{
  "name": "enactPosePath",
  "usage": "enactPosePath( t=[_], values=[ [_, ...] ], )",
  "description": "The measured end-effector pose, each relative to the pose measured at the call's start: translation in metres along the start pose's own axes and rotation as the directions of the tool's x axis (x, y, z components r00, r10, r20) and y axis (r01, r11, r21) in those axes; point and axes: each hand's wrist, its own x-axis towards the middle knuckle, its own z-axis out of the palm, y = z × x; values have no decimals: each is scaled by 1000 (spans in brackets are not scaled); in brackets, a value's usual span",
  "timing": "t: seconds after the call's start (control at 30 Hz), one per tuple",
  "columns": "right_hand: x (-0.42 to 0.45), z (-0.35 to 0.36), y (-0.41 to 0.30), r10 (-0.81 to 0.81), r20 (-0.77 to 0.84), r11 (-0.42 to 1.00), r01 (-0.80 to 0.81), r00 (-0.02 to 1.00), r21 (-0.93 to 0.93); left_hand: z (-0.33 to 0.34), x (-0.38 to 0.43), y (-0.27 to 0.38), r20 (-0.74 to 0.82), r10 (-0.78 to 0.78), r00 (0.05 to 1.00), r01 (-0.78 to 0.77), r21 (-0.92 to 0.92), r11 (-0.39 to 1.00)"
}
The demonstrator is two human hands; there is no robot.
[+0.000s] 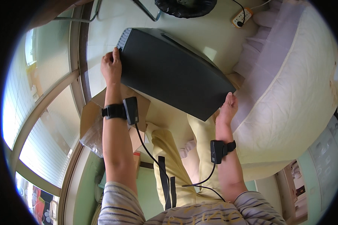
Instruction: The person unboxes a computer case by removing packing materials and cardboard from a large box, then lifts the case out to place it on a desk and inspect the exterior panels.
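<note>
A black desktop computer tower [171,73] is held between my two hands, tilted at an angle across the view with its broad side panel facing up. My left hand [111,66] grips its left end, thumb on the edge just below a grey slotted strip [124,38]. At the lower right corner, my right hand [228,108] holds the tower with its thumb on the top edge; the fingers are mostly hidden. Each forearm wears a strapped black device with a cable.
Below my left hand, an opened cardboard box [91,115] with clear plastic [94,140] stands on the floor. A bed with a cream quilt [293,98] fills the right. Beyond the tower are a power strip [242,17], a black-bag-lined bin [186,12] and metal legs [148,12]. Framed ribbed glass panels [45,135] line the left.
</note>
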Motion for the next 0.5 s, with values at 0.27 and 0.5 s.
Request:
enactPosePath(
  t=[0.27,0.5],
  values=[
    [27,-21,4,-54,-65,998,53,996,-25,-13,-79,-1,-112,-45,993,26,-165,986],
    [54,-18,9,175,181,985,-174,968,-21,-10,-85,-32,-93,-167,981,140,-246,959]
  ],
)
